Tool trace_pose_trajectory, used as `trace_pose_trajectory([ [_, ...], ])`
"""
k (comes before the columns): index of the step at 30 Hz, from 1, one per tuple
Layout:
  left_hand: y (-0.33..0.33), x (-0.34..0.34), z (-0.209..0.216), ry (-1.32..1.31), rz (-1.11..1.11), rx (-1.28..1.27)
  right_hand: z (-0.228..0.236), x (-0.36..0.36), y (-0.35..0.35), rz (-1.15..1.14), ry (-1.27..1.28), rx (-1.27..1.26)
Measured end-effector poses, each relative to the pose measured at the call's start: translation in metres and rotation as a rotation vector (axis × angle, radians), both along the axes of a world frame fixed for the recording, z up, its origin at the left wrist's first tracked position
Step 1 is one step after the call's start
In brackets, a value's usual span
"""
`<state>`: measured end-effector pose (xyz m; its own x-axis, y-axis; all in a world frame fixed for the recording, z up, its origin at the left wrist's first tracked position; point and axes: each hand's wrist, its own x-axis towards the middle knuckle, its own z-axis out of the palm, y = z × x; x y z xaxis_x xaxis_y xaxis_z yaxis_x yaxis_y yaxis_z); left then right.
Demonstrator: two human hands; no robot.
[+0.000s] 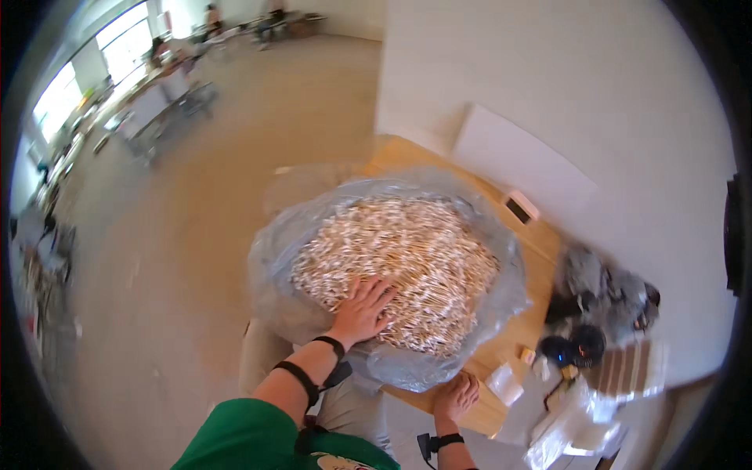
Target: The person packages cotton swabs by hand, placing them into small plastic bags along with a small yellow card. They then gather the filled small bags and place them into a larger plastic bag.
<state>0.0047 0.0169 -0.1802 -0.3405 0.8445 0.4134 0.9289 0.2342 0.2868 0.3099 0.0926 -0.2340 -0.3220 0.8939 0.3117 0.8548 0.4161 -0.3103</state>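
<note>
A big heap of cotton swabs [415, 266] with wooden-coloured sticks and white tips fills an open clear plastic bag [286, 251]. The bag sits on a light wooden table [540, 274], its crumpled rim spread around the heap. My left hand [362, 312] lies on the near left part of the swabs, fingers stretched out, palm down. At the table's near edge, just beyond the bag's lower right side, rests my right hand [457, 395]. Its fingers are curled together, and whether anything is in them is hidden. Black straps circle both my forearms.
A pink-framed device [521, 207] and a white board [517, 153] stand by the wall. On the right are a small clear packet [505, 384], dark round objects [586, 345], grey bundles [595, 278] and plastic wrapping [564, 431]. People sit at far tables [149, 106] by the windows.
</note>
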Motion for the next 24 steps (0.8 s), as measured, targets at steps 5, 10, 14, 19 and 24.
trace_pose_trajectory([
  [5,-0.001,0.001,0.001,-0.032,0.007,-0.021,-0.013,0.005,0.002,0.070,-0.002,0.093],
  [10,0.002,0.004,0.000,-0.018,-0.015,0.032,-0.023,0.012,0.003,0.022,-0.008,0.220],
  [14,0.004,0.004,-0.006,-0.059,-0.011,-0.006,-0.016,0.012,0.002,-0.036,-0.003,0.193],
  [19,-0.001,-0.002,-0.001,-0.068,-0.051,0.005,-0.005,-0.004,-0.003,-0.020,0.006,0.067],
  [24,0.003,-0.003,0.003,-0.072,-0.058,0.007,0.002,-0.009,-0.004,-0.096,-0.059,0.098],
])
